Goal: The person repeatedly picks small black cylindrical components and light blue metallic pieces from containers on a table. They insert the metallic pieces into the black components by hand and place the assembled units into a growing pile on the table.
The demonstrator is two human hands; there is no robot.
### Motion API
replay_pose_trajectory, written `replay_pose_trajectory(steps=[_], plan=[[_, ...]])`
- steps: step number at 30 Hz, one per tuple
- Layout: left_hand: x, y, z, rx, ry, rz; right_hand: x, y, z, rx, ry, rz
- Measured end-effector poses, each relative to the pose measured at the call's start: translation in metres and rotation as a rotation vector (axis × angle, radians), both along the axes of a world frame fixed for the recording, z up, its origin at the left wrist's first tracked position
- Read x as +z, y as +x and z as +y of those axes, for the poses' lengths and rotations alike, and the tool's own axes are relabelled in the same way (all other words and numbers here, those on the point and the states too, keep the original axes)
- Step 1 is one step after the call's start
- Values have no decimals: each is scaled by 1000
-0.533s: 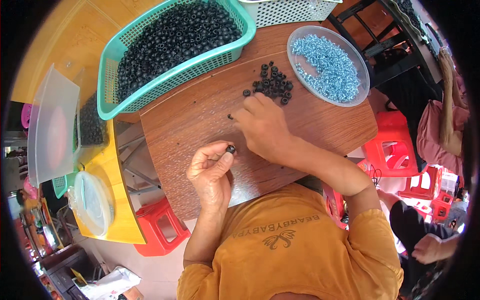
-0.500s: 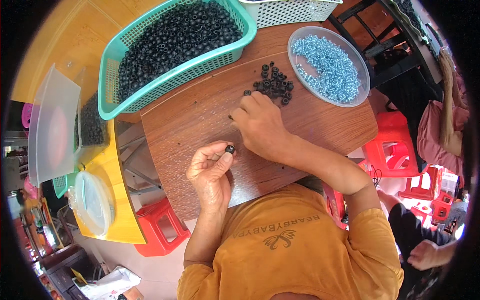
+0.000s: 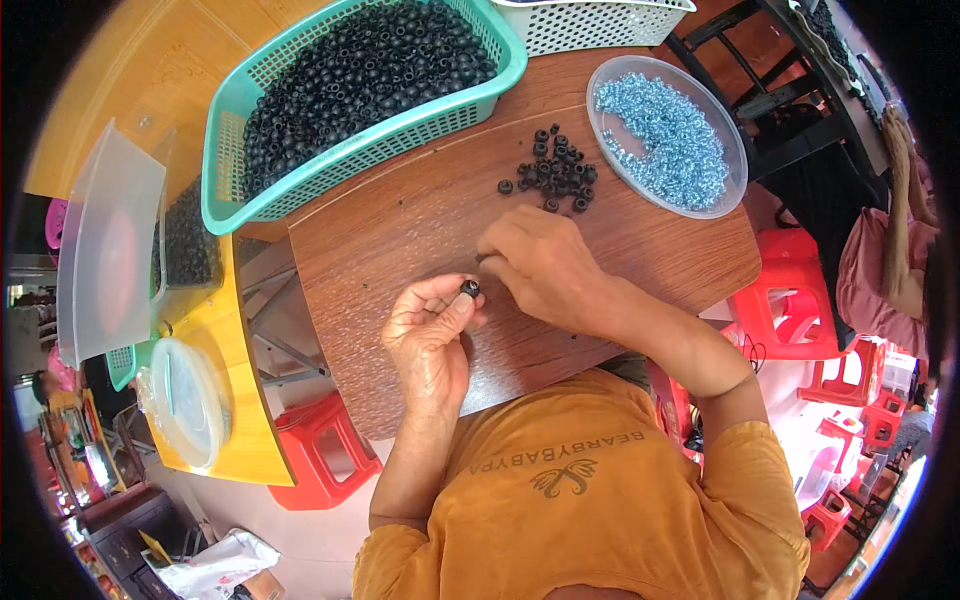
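Observation:
My left hand point(image 3: 428, 335) pinches a small round black piece point(image 3: 470, 288) between thumb and fingertips, its pale-looking opening facing up. Just to the right, my right hand point(image 3: 545, 262) has its fingers closed together. A tiny dark bit point(image 3: 481, 258) shows at those fingertips, too small to name. Beyond the right hand, a loose group of black round pieces with holes point(image 3: 560, 172) lies on the brown wooden table point(image 3: 400, 235). To their right, a clear round tray point(image 3: 736, 185) holds many small shiny bluish metal pieces point(image 3: 675, 140).
A teal mesh basket point(image 3: 340, 160) full of black pieces stands at the far left of the table, beside a white basket point(image 3: 600, 28). Clear plastic containers point(image 3: 112, 240) rest on a yellow table. Red stools point(image 3: 325, 452) stand on both sides. Another person's arm point(image 3: 900, 215) is at the far right.
My right hand has drawn back from the loose black pieces toward my left hand, its fingertips now nearer the held piece. The view has shifted slightly.

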State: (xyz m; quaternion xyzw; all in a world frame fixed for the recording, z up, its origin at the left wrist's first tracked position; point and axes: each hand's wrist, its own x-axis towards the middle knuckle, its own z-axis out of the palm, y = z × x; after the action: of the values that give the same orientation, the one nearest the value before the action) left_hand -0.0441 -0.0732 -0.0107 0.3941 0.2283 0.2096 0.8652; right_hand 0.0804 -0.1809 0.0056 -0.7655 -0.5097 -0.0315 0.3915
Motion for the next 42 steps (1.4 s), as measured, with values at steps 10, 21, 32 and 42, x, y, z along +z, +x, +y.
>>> replay_pose_trajectory(steps=[10, 21, 32, 42], plan=[[7, 13, -9, -49, -10, -51, 20, -9, -19, -18, 75, 136], [4, 22, -15, -109, -130, -197, 30, -12, -31, -74, 219, 551], [13, 21, -25, -31, 117, -77, 21, -15, -37, -98, 274, 465], [14, 22, -31, -51, 148, -68, 22, -19, -42, -146, 284, 711]])
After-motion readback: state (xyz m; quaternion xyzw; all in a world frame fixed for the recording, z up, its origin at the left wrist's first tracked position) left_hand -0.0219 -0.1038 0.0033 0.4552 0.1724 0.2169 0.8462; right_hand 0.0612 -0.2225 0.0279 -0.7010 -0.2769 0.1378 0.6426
